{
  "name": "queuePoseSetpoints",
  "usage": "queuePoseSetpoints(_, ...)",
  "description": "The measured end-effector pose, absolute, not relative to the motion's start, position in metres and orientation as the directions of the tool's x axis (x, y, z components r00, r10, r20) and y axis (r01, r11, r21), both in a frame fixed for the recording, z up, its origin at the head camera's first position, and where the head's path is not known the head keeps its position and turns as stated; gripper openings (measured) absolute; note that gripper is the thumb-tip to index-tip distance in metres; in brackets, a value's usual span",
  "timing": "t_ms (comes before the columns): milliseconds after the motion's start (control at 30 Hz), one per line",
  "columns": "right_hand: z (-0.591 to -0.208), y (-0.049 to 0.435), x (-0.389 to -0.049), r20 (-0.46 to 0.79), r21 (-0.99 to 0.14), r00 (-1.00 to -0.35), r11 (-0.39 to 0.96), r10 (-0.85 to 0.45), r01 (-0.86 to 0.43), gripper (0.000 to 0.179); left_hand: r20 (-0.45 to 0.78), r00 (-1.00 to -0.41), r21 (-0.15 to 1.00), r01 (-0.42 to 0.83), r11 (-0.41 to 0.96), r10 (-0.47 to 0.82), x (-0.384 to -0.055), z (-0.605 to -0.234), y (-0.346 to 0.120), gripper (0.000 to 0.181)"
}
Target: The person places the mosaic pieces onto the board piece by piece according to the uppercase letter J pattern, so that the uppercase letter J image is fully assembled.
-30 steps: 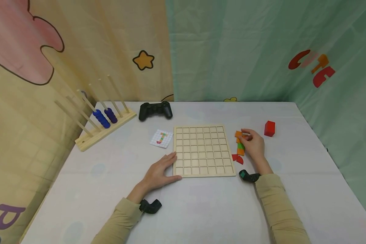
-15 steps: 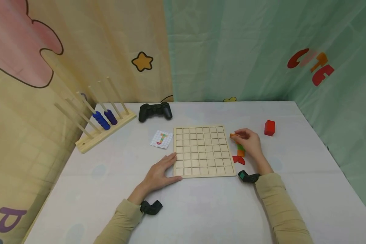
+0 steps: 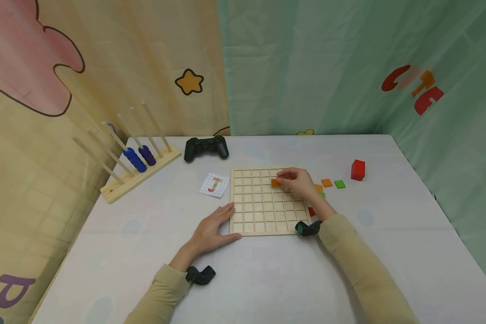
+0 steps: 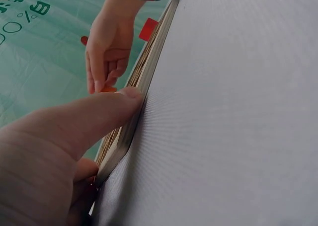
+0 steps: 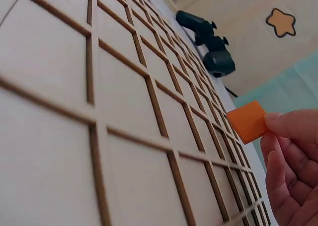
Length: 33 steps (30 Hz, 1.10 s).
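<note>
Between thumb and fingertips, my right hand [image 3: 299, 182] pinches an orange square tile [image 5: 247, 121]. The tile is over the upper right part of a wooden grid board [image 3: 253, 211]. In the right wrist view it looks tilted and raised off the cells. My left hand [image 3: 211, 228] rests at the board's near left corner, its thumb [image 4: 107, 107] on the near rim and its fingers along the left side. Loose tiles lie right of the board: an orange one [image 3: 326, 183], a green one [image 3: 340, 184], and others partly hidden behind my right wrist, including a red one.
A small card with a coloured pattern [image 3: 215, 185] lies left of the board. A black game controller [image 3: 206, 148] and a wooden peg abacus with blue beads [image 3: 139, 173] stand behind it. A red block [image 3: 358, 170] stands at the right.
My right hand has picked up the orange tile from the pile and carried it left over the board. An orange and a green tile now show to the right. My left hand stays put.
</note>
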State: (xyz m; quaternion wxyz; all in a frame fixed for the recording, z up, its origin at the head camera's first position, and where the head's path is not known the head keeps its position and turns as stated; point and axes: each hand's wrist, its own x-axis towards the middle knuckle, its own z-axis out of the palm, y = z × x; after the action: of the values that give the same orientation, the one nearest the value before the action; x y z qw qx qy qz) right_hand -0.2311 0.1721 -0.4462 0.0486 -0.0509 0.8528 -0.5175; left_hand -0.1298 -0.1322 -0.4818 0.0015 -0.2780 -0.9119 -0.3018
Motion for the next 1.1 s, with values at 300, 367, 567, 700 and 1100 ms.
queuePoseSetpoints(300, -0.442, 0.127, -0.252, -0.027, -0.861, -0.982, 0.504, -0.185, -0.071, 0.022, 0.152, -0.857, 0.555, 0.486, 0.675, 0.492, -0.13, -0.482, -0.134, 0.082)
queuePoseSetpoints(367, -0.445, 0.122, -0.255, -0.039, -0.843, -0.984, 0.535, -0.175, -0.062, 0.02, 0.14, -0.859, 0.56, 0.479, 0.676, 0.493, -0.13, -0.482, -0.133, 0.082)
queuePoseSetpoints(567, -0.453, 0.115, -0.258, -0.031, -0.808, -0.986, 0.584, -0.163, -0.071, 0.019, 0.132, -0.86, 0.565, 0.474, 0.676, 0.493, -0.129, -0.481, -0.133, 0.081)
queuePoseSetpoints(700, -0.456, 0.113, -0.255, 0.03, -0.802, -0.987, 0.586, -0.159, -0.119, 0.022, 0.137, -0.859, 0.558, 0.478, 0.678, 0.493, -0.129, -0.481, -0.133, 0.081)
queuePoseSetpoints(1100, -0.439, 0.149, -0.24, 0.039, -0.904, -0.992, 0.418, -0.123, -0.088, 0.04, 0.15, -0.852, 0.555, 0.492, 0.671, 0.502, -0.129, -0.482, -0.133, 0.081)
